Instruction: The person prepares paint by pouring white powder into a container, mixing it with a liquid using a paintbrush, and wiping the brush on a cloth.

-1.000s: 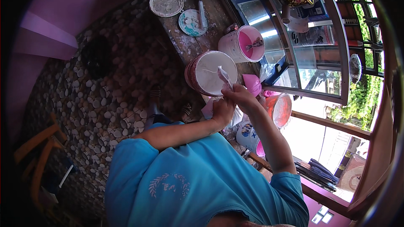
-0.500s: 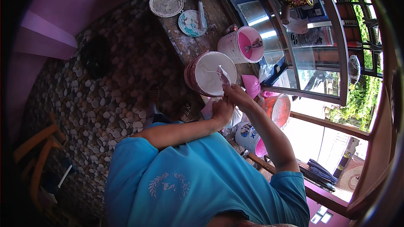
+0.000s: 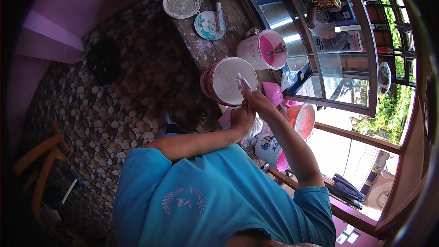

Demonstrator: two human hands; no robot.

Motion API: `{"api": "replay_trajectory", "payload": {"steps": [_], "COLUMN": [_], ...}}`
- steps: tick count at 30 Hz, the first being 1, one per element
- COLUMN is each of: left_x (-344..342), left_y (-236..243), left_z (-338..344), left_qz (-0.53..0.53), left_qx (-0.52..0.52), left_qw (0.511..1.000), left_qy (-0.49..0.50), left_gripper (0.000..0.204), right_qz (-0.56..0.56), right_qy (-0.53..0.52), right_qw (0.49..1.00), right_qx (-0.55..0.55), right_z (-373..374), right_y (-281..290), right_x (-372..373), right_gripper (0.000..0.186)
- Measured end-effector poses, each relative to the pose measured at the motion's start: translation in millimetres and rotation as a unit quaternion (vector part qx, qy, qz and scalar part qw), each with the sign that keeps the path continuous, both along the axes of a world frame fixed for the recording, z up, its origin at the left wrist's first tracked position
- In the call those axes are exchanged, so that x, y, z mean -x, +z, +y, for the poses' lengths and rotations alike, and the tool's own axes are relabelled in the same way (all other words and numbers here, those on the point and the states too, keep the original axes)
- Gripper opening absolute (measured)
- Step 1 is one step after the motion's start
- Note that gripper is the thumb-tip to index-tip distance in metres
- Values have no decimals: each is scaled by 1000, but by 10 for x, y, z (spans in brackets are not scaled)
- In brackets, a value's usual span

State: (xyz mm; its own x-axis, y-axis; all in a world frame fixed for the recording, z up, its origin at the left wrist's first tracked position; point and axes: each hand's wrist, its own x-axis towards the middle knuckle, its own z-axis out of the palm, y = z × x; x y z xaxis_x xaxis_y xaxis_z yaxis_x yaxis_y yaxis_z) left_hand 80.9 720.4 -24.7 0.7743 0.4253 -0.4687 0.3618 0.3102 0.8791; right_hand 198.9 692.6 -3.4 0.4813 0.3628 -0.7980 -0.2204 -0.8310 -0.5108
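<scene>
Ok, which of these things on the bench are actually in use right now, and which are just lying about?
In use: left hand, right hand, small bag held over the white bucket.

Lying about: pink bucket, orange bucket, white lid, teal lid, pink bag.

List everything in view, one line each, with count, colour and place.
White-paint bucket: 1, reddish outside, bench middle.
Pink-paint bucket: 1, white outside, behind it.
Orange bucket: 1, by the window.
Lids: 2, whitish and teal, bench far end.
Plastic bag: 1, clear, over the white bucket.
Pebble floor: grey, left.
Left hand: 1, beside the bag.
Right hand: 1, gripping the bag.
</scene>
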Motion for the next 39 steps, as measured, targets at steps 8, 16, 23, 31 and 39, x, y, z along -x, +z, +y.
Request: {"api": "replay_trajectory", "payload": {"steps": [8, 16, 23, 31, 39], "left_x": [-4, 7, 20, 54, 10], "left_y": [-6, -71, -66, -38, -75], "left_z": [22, -15, -13, 15, -36], "left_qz": [-31, 20, 29, 1, 38], "left_qx": [-127, -90, -141, -99, -67], "left_qw": [991, 994, 987, 993, 994], "left_qy": [-20, -59, -72, -57, -76], "left_gripper": [43, 59, 38, 44, 62], "right_qz": [57, 47, -101, 61, 91], "right_qy": [-4, -81, 63, -100, -127], "right_qw": [998, 995, 992, 992, 985], "right_qx": [-5, -33, -37, -41, -70], "right_z": [196, 162, 98, 210, 224], "right_y": [291, 15, -140, 38, 194], "right_x": [17, 30, 25, 44, 33], "right_gripper": [37, 21, 32, 36, 26]}}
